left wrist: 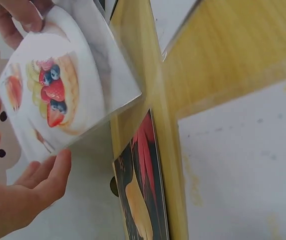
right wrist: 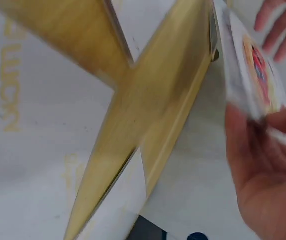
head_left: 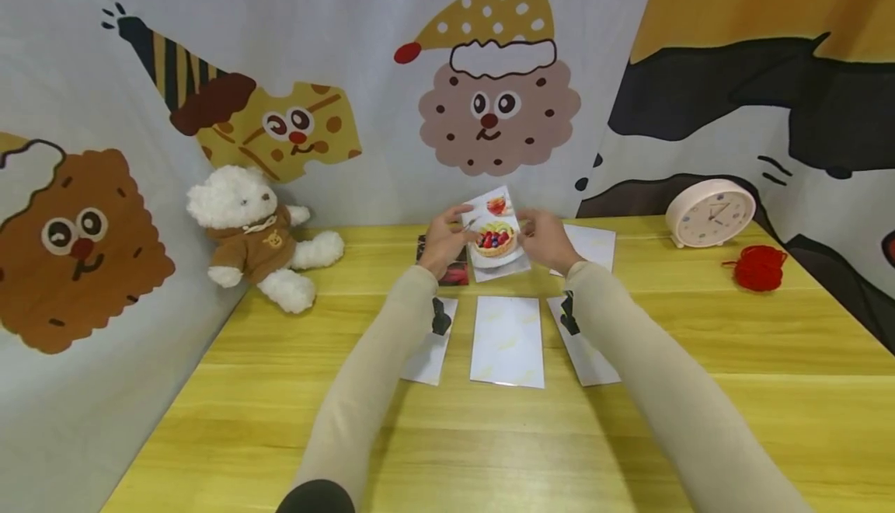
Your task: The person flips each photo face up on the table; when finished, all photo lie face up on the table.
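Observation:
A photo card of a fruit tart (head_left: 495, 242) stands tilted up above the table's far side, its picture facing me. My right hand (head_left: 548, 239) pinches its right edge, thumb on the picture side and fingers behind, as the right wrist view shows. At the opposite edge is my left hand (head_left: 444, 242), fingers spread and loosely bent; its fingertips (left wrist: 61, 167) are right at the card's border. Below the left hand lies a dark card with red on it (head_left: 457, 273), partly covered by the hand. A white face-down card (head_left: 593, 245) lies behind the right hand.
Nearer me lie three white face-down cards: a middle one (head_left: 506, 342), a left one (head_left: 428, 357) and a right one (head_left: 593, 361), the outer two partly under my forearms. A teddy bear (head_left: 259, 241) sits left. An alarm clock (head_left: 712, 214) and red yarn (head_left: 759, 268) are right.

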Motion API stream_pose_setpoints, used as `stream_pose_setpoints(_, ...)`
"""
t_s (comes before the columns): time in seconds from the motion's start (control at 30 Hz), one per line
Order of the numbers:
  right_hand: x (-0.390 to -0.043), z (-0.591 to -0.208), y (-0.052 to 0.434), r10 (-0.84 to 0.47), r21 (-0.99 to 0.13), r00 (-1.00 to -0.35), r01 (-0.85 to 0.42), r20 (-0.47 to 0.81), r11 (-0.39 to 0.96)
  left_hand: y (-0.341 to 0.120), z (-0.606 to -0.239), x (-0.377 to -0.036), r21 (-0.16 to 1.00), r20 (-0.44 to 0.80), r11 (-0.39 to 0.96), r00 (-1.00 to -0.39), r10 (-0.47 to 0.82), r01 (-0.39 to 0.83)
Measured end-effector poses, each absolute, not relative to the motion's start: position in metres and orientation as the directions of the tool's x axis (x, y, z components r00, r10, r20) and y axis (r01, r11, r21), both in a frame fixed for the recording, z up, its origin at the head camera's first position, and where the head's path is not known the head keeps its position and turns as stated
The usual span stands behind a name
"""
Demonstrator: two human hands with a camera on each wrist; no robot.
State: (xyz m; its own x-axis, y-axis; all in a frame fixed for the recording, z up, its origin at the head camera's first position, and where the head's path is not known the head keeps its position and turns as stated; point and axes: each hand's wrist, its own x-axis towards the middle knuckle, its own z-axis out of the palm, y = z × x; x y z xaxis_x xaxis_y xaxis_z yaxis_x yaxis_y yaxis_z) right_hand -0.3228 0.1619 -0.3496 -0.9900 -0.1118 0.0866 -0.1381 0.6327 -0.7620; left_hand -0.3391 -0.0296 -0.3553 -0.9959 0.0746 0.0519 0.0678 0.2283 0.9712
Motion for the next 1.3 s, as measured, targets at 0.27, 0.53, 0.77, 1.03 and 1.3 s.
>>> stream_pose_setpoints(0.27, -0.322, -0.349, 0.161, -0.116, -0.498, -0.981, -0.18, 0.157, 0.849, -0.027, -0.351, -0.343, 0.962, 0.148, 0.222, -0.987, 0.061, 0.158)
stream_pose_setpoints(0.53, -0.326, -0.354, 0.168, -0.076, -0.529, -0.986, 0.015, -0.15, 0.849, -0.025, -0.351, -0.347, 0.956, 0.132, 0.246, -0.983, 0.131, 0.161)
stream_pose_setpoints(0.77, -0.329, -0.361, 0.169, -0.081, -0.485, -0.971, 0.04, -0.226, 0.874, -0.023, -0.356, -0.354, 0.951, 0.04, 0.295, -0.983, 0.179, 0.092)
stream_pose_setpoints(1.03, -0.335, -0.369, 0.168, -0.078, -0.429, -0.972, 0.025, -0.22, 0.903, -0.022, -0.363, -0.359, 0.951, 0.001, 0.303, -0.982, 0.188, 0.059)
stream_pose_setpoints(1.3, -0.336, -0.37, 0.17, -0.098, -0.423, -0.972, 0.001, -0.213, 0.906, -0.023, -0.367, -0.362, 0.954, -0.003, 0.295, -0.978, 0.208, 0.06)
